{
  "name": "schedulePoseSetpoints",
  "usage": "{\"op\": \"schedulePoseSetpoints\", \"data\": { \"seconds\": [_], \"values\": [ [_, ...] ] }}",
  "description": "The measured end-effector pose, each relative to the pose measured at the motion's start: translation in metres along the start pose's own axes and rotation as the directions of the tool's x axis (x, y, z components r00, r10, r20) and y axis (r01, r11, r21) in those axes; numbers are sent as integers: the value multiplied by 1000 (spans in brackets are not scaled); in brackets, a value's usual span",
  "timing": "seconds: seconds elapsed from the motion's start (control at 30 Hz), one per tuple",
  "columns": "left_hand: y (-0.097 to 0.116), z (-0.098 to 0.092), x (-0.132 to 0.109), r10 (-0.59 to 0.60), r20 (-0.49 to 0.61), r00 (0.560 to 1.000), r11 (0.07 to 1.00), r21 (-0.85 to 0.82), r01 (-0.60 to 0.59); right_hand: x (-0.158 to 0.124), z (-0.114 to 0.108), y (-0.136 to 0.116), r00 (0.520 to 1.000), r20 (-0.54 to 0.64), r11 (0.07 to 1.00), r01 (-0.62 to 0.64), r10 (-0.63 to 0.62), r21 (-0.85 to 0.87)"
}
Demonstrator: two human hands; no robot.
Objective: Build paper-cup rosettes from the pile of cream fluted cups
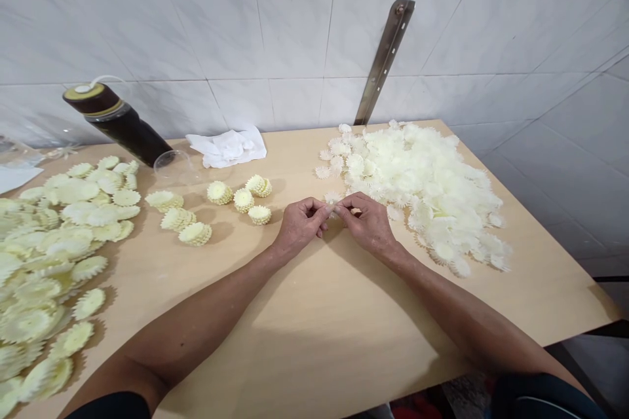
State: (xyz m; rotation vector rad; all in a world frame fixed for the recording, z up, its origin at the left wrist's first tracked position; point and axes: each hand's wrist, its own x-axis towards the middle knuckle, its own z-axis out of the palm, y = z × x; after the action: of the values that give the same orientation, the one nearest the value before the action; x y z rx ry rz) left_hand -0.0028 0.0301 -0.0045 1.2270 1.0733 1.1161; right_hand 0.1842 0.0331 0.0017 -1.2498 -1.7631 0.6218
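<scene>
Over the middle of the table, my left hand (303, 226) and my right hand (366, 221) meet at the fingertips. Between them they pinch a small, pale flower-shaped disc (333, 198) with a fringed edge. Part of the disc is hidden by the fingers. Just right of my right hand spreads a heap of thin, whitish fringed discs (417, 170). Left of my left hand stand several small stacks of pale yellow fringed discs, one of them a short stack (259, 214) close to my wrist.
A large pile of pale yellow fringed discs (69, 242) covers the left of the wooden table (295, 340). Behind it are a dark bottle (128, 127), a clear plastic cup (174, 167) and crumpled white tissue (228, 147). A metal bracket (386, 62) is fixed to the tiled wall (295, 19).
</scene>
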Motion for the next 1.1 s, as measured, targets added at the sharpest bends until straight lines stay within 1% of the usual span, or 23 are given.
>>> {"op": "schedulePoseSetpoints", "data": {
  "seconds": [0.1,0.23,0.33,0.43,0.53,0.7,0.77,0.83,0.87,0.9,0.93,0.97,1.03,1.1],
  "values": [
    [-2,-1,1,3,15,1000,1000,-5,-3,2,-2,1,999,11,999,-50,50,17],
    [-7,-1,2,22,24,999,1000,-3,-22,5,-5,-1,994,-29,995,-103,103,4],
    [-9,-1,3,43,-24,999,999,-21,-44,8,-8,-7,982,-65,983,-175,178,56],
    [-7,0,4,53,-68,996,995,-83,-59,9,-11,-15,952,-134,954,-252,274,163],
    [-6,1,5,49,-63,997,989,-138,-57,8,-13,-20,941,-191,949,-241,280,201],
    [-9,3,6,63,-84,995,980,-185,-77,4,-8,-23,944,-173,933,-225,280,280],
    [-9,1,7,55,-95,994,975,-211,-74,7,-11,-20,942,-176,919,-218,286,328],
    [-8,-1,9,33,-124,992,969,-239,-62,14,-22,-15,928,-245,911,-177,281,373],
    [-7,-3,10,17,-145,989,964,-260,-55,19,-29,-12,906,-322,912,-138,274,387],
    [-5,-4,11,-1,-148,989,958,-283,-41,24,-38,-9,882,-395,921,-99,256,376],
    [-4,-5,11,-20,-127,992,953,-301,-19,29,-47,-7,863,-452,938,-68,226,339],
    [-3,-5,11,-39,-90,995,950,-311,9,33,-56,-4,857,-473,956,-70,204,285],
    [-1,-5,11,-66,-4,998,950,-307,62,38,-72,1,869,-471,986,-101,151,130],
    [0,-5,11,-81,60,995,946,-308,95,40,-83,8,887,-458,992,-98,53,-75]
  ]
}}
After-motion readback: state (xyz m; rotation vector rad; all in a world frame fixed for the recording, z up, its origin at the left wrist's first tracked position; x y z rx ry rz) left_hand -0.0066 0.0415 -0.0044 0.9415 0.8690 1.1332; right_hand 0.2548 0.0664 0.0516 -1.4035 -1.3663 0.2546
